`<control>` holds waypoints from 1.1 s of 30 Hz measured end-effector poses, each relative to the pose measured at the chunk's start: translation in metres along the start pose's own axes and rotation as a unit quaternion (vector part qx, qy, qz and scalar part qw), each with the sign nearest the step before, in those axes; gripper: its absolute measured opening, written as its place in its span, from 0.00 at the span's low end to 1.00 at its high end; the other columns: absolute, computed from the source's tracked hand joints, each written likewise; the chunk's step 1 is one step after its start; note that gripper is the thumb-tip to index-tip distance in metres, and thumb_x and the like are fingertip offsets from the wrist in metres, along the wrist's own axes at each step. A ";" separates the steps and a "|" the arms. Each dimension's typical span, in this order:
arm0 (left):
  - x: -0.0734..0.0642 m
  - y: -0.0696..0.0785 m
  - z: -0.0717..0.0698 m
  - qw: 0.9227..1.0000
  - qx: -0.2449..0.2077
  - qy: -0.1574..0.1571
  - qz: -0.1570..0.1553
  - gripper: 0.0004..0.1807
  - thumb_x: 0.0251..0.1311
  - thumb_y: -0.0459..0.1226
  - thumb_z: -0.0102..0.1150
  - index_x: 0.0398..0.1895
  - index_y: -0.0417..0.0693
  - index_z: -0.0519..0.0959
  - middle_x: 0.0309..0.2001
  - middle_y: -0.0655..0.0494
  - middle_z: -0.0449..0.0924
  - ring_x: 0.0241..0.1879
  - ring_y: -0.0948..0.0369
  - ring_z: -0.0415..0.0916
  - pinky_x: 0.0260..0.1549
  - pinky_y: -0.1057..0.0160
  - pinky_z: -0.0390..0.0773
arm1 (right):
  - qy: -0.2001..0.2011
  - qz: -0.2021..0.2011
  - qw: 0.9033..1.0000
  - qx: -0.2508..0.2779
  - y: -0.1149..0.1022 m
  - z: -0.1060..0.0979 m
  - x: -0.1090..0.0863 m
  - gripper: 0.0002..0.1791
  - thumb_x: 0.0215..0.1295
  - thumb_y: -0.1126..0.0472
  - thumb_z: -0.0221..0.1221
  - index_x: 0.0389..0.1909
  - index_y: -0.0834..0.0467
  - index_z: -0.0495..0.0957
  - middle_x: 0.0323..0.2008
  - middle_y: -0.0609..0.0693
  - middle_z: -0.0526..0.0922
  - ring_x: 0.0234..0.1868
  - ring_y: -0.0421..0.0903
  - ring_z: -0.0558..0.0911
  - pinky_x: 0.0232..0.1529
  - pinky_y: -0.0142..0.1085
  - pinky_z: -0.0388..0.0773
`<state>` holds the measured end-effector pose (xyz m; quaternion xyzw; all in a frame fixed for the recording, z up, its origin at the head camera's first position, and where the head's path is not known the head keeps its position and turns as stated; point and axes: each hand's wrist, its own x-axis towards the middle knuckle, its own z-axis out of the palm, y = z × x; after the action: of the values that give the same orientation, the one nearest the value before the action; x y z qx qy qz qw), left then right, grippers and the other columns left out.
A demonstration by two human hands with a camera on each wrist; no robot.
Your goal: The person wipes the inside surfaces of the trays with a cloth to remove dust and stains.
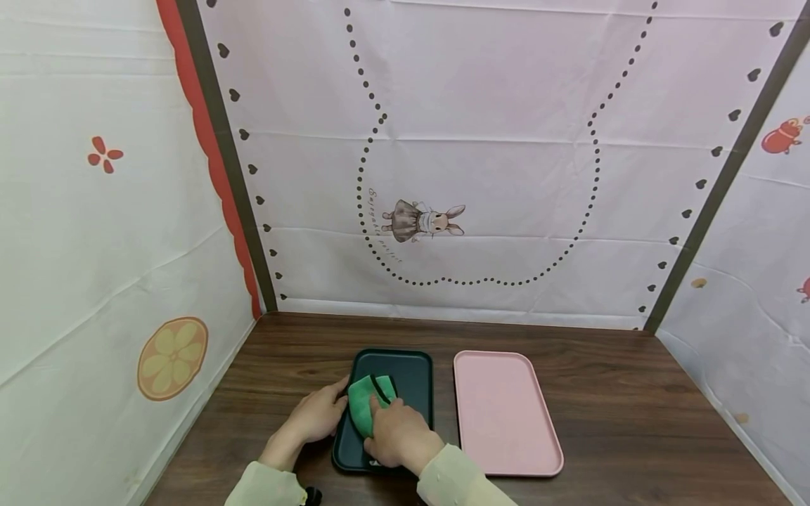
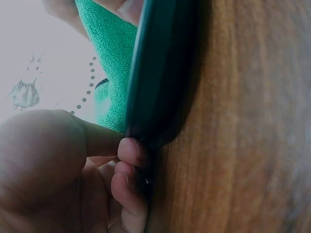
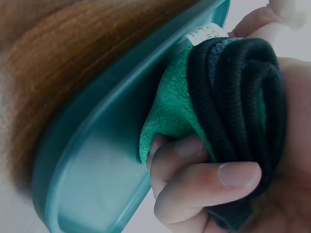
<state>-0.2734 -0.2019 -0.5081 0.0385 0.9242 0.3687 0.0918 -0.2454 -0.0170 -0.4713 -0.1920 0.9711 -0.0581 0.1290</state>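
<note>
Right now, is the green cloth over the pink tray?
No, the right hand holds the green cloth over the dark tray.

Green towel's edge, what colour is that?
The green towel's edge looks black; it shows best in the right wrist view.

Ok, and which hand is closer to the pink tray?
Right. The right hand, holding the green cloth over the dark tray, is left of the pink tray; the left hand is farther away, at the dark tray's left edge.
</note>
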 end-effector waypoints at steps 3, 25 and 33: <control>-0.001 0.000 0.000 1.000 0.001 0.002 0.000 0.28 0.80 0.38 0.46 0.80 0.47 0.63 0.15 0.54 0.75 0.14 0.59 0.70 0.18 0.61 0.70 | -0.001 -0.002 1.000 0.001 0.000 0.001 -0.001 0.43 0.67 0.40 0.65 0.79 0.48 0.64 0.60 0.66 0.80 0.51 0.57 0.86 0.48 0.45 0.86; 0.002 -0.001 0.000 1.000 -0.002 0.002 0.001 0.28 0.79 0.39 0.45 0.80 0.49 0.63 0.14 0.53 0.75 0.14 0.59 0.70 0.18 0.61 0.71 | -0.015 -0.037 0.999 -0.018 -0.003 0.000 -0.013 0.40 0.68 0.41 0.64 0.78 0.49 0.67 0.55 0.64 0.83 0.49 0.55 0.86 0.45 0.43 0.86; 0.005 -0.005 0.000 1.000 0.008 0.004 0.008 0.28 0.80 0.39 0.46 0.80 0.47 0.63 0.15 0.54 0.76 0.14 0.59 0.71 0.18 0.61 0.71 | -0.040 -0.047 0.998 -0.021 -0.005 -0.002 -0.016 0.38 0.68 0.41 0.63 0.77 0.46 0.67 0.62 0.60 0.82 0.58 0.56 0.84 0.51 0.45 0.86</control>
<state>-0.2784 -0.2048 -0.5119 0.0446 0.9271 0.3624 0.0847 -0.2299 -0.0156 -0.4645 -0.2421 0.9561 -0.0363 0.1609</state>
